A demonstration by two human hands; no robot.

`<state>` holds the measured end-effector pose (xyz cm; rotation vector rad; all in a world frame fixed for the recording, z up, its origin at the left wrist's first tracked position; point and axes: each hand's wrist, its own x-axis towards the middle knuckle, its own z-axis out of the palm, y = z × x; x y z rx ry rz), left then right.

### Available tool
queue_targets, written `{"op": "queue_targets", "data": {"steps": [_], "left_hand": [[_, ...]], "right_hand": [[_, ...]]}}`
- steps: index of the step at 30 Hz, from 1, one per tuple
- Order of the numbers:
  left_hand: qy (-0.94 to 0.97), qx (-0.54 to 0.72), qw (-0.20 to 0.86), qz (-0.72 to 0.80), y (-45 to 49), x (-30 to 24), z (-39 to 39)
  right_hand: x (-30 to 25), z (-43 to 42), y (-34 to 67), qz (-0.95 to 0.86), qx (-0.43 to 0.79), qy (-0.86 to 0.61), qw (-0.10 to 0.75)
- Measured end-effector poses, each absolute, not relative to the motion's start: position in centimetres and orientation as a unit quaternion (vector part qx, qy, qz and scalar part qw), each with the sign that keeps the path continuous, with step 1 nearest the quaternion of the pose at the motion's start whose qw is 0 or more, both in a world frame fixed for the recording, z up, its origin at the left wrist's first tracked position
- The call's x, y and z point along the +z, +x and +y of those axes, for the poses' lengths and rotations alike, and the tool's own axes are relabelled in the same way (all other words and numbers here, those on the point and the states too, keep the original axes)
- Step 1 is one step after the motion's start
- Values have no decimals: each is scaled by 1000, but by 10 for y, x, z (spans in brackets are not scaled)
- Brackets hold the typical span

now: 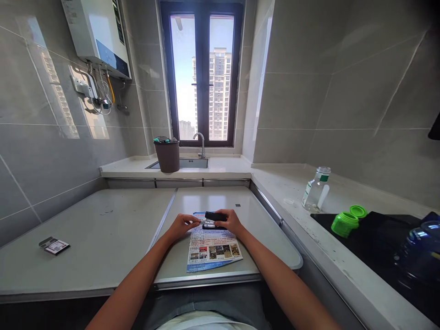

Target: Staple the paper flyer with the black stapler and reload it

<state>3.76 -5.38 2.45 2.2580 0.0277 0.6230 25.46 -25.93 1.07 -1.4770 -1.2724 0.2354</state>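
My right hand (229, 222) grips a black stapler (216, 216) from its right side, above a printed leaflet (215, 252). The stapler looks spread apart, with a black upper part, a black lower part and a thin metal strip between them. From the left, my left hand (184, 226) pinches the end of that metal strip, thumb and forefinger together. The leaflet lies flat on the folding table, with blue edges, print and a row of small photos. Beyond the hands rests a small dark grey piece (238, 205). Far left is a small box (57, 246) with its flap up.
The white table (120, 220) reaches a counter with a sink (194, 163) and a brown bin (167, 156). On the right counter stand a clear glass bottle (315, 190), a bright green container (344, 223) and a dark transparent vessel (421, 252). A water heater (99, 36) hangs at left.
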Motion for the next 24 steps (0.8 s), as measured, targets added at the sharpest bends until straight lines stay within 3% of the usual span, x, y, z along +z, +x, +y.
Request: {"op": "queue_targets", "data": {"steps": [13,24], "left_hand": [[875,226,427,8,50,9,-52],[895,274,344,75,58,6,-58]], "right_hand": [[10,-257,245,-546,171,-591,568],[17,-260,243,-546,83,-634,540]]}}
